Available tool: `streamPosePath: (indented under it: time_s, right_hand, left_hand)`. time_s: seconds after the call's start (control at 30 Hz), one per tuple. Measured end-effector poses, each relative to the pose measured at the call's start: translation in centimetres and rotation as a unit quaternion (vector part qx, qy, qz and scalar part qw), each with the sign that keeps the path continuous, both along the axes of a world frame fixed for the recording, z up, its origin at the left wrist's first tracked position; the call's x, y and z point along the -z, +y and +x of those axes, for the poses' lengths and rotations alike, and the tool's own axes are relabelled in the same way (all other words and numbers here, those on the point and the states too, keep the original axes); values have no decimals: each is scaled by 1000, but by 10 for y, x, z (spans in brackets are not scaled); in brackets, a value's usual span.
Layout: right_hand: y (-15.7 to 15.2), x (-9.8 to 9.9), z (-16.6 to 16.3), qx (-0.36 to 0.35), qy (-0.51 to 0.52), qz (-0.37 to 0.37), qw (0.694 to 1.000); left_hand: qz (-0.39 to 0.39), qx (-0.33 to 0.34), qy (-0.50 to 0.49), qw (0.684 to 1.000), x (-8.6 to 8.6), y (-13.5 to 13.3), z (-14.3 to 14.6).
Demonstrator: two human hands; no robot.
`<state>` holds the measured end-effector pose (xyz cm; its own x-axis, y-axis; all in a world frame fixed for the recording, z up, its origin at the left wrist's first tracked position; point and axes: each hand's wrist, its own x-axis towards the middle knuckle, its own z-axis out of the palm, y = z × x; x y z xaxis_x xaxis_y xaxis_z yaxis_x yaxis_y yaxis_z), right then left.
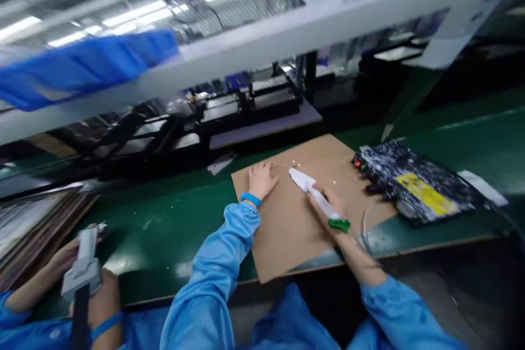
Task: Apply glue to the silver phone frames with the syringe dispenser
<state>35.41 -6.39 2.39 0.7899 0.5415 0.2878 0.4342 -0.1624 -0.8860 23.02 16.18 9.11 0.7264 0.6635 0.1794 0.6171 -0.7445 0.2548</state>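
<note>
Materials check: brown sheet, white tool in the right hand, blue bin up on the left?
Brown sheet: likely cardboard or fibreboard; matte, even tan face.
White tool: perhaps plastic, going by its plain white color; coated metal is possible, and blur leaves the finish unclear.
Blue bin: probably moulded plastic, uniformly saturated blue; too blurred to judge gloss.

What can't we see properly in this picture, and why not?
All in the head view:
- Blue bin: cut off by the left edge; its wall hides the inside.
- Yellow patch: too blurred to read any writing.
- White bits: too small to identify.
- Cardboard under the left hand: covered by that hand.
</note>
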Motion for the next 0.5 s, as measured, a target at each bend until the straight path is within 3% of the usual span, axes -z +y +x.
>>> streamPosePath:
  time_s: [0.1,0.23,0.33,0.5]
  right_hand:
    - [1,5,1,-4,-8,5,1000]
    - [-3,7,1,-27,-22,-5,999]
    - [-3,5,0,-32,-25,-1,999]
    - [3,6,3,-46,-26,-33,998]
  left_hand:
    - [-35,49,17,998,21,-35,14]
    - [-30,45,-26,998,38,-62,21]
    - [-23,37,-56,997,41,-70,21]
    - [-73,47,-77,993,39,-70,18]
